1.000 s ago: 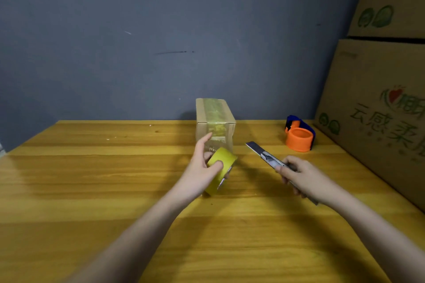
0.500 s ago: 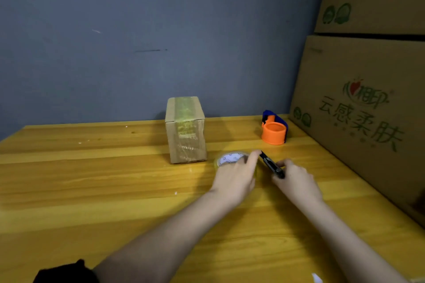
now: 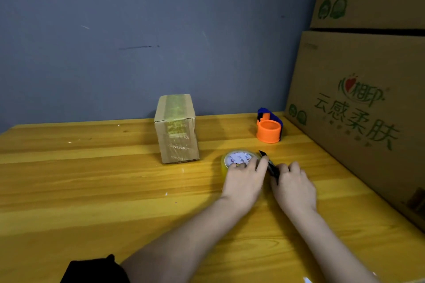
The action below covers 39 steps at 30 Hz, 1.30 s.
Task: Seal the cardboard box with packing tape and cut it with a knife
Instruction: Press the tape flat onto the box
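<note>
From the head view, a small cardboard box [image 3: 176, 128] stands upright near the back edge of the wooden table [image 3: 92, 190]. Shiny tape runs over its top and down its front. The roll of tape [image 3: 238, 159] lies flat on the table, nearer the right edge, a bit apart from the box. The left hand [image 3: 245, 181] rests on the roll with its fingers bent over it. The right hand [image 3: 293, 187] is closed around a dark knife [image 3: 268, 164], right beside the roll. An orange and blue tape holder [image 3: 269, 130] sits toward the back right corner. Big cardboard boxes [image 3: 358, 108] stand along the right edge.
</note>
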Available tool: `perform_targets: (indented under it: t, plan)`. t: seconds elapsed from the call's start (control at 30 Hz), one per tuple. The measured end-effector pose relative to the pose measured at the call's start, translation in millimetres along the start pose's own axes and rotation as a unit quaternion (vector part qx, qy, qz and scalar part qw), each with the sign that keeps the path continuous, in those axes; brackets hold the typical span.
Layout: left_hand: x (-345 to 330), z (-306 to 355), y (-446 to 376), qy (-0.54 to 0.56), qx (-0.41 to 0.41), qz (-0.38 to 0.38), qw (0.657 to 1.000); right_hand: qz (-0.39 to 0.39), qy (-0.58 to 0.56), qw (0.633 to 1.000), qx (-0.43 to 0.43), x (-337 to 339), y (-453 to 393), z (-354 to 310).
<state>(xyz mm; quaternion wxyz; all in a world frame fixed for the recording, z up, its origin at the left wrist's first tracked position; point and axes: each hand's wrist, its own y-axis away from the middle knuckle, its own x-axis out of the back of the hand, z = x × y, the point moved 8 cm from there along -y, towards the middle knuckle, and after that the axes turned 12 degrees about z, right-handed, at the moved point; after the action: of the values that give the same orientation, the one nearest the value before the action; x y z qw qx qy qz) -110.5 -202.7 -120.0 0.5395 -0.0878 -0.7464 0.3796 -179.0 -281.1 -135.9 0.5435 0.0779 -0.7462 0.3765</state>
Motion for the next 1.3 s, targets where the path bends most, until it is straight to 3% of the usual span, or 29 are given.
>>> perform_targets:
  t: [0.2,0.37,0.5,0.57,0.63,0.77,0.9,1.0,1.17,1.3]
  plan:
    - [-3.0,-5.6,3.1,0.002,-0.006,0.007,1.0,-0.014,-0.025,0.999,-0.028,-7.1,1.4,4.5]
    - [11.5,-13.6,6.6,0.075,-0.006,0.02,0.997,-0.034,-0.033,0.998,-0.051,-4.3,-1.4,6.6]
    - [49.4,-41.8,1.0,0.104,-0.001,0.08,0.991,0.06,-0.132,0.988,-0.048,30.9,-17.3,-6.1]
    - [68.4,-66.4,-0.7,0.118,0.021,0.1,0.988,0.12,-0.221,0.968,-0.018,57.0,-24.2,-28.6]
    - [83.8,-95.1,0.2,0.125,0.047,0.117,0.984,0.121,-0.315,0.941,0.003,72.7,-29.5,-60.3]
    - [104.2,-154.3,6.3,0.105,0.104,0.163,0.975,-0.042,-0.475,0.879,0.005,50.7,-33.2,-137.4]
    - [107.4,-203.0,9.1,0.073,0.152,0.164,0.972,-0.187,-0.498,0.846,-0.027,11.4,-21.6,-191.8]
    - [102.6,-223.4,1.8,0.089,0.149,0.128,0.977,-0.265,-0.546,0.788,-0.102,1.5,-10.0,-208.3]
    - [69.7,-240.7,-8.9,0.144,0.159,-0.002,0.977,-0.264,-0.635,0.697,-0.204,-5.6,-5.1,-218.1]
    - [55.5,-242.3,-5.0,0.193,0.169,-0.025,0.966,-0.234,-0.668,0.662,-0.246,-8.1,-7.7,-222.0]
